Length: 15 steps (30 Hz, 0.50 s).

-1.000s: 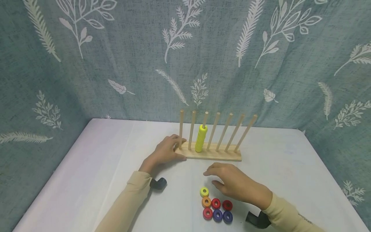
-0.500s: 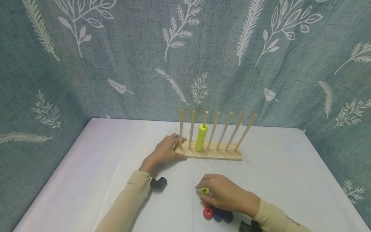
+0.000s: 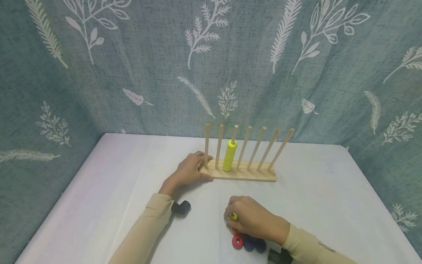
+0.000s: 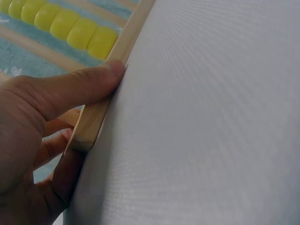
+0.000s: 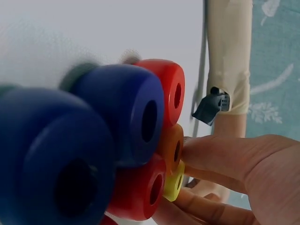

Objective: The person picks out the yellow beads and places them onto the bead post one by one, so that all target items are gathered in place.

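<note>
A wooden peg rack (image 3: 250,176) stands toward the back of the table, its upright pegs in a row. Yellow beads (image 3: 229,157) are stacked on one peg. My left hand (image 3: 190,170) grips the rack's left end, the thumb (image 4: 101,79) along its front edge and the other fingers behind. Closer to me, my right hand (image 3: 252,216) has thumb and fingers around a loose yellow bead (image 3: 233,216) at the table. In the right wrist view an orange bead (image 5: 171,145) lies right beside the thumb. The right hand partly hides the other loose beads from above.
Around the right hand lie a red bead (image 3: 237,241) and two dark blue beads (image 3: 255,245). More red beads (image 5: 140,187) show in the right wrist view. A black wrist camera (image 3: 181,208) sits on the left sleeve. Patterned green curtains (image 3: 148,66) border the white table.
My right hand has come down toward me and left onto the loose beads, and its fingers have closed around the yellow one. The left hand stays on the rack's end.
</note>
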Each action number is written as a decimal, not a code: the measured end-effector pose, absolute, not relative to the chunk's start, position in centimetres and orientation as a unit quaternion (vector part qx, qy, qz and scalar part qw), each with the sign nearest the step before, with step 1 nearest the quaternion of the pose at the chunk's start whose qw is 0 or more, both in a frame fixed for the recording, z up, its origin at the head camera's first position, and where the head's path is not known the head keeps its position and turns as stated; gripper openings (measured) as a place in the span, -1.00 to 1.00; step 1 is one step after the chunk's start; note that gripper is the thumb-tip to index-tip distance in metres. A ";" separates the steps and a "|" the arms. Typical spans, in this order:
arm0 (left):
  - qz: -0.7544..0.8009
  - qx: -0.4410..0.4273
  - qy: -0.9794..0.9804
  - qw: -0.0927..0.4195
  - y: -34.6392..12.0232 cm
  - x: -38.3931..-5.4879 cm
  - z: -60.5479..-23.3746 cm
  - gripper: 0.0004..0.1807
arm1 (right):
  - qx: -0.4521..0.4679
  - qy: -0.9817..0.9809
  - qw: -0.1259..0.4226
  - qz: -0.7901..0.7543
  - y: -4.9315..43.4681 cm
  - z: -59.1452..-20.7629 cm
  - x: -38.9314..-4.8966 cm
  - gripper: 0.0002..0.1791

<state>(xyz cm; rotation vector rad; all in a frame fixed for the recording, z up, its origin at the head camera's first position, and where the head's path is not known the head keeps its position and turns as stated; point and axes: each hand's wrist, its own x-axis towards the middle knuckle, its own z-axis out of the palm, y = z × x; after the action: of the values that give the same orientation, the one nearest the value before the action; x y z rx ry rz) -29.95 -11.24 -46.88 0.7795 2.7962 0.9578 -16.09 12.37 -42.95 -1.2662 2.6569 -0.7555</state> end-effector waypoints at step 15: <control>0.312 0.253 0.915 0.044 -11.3 -30.0 -46.9 -0.19 | -0.387 0.893 0.046 -0.223 12.4 -42.4 -16.7 -0.87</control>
<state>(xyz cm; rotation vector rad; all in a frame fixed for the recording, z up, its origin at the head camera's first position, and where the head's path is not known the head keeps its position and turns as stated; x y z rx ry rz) -30.04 -11.28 -46.94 0.7733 2.7944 0.9548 -16.71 12.38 -42.44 -1.1819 2.7266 -0.6799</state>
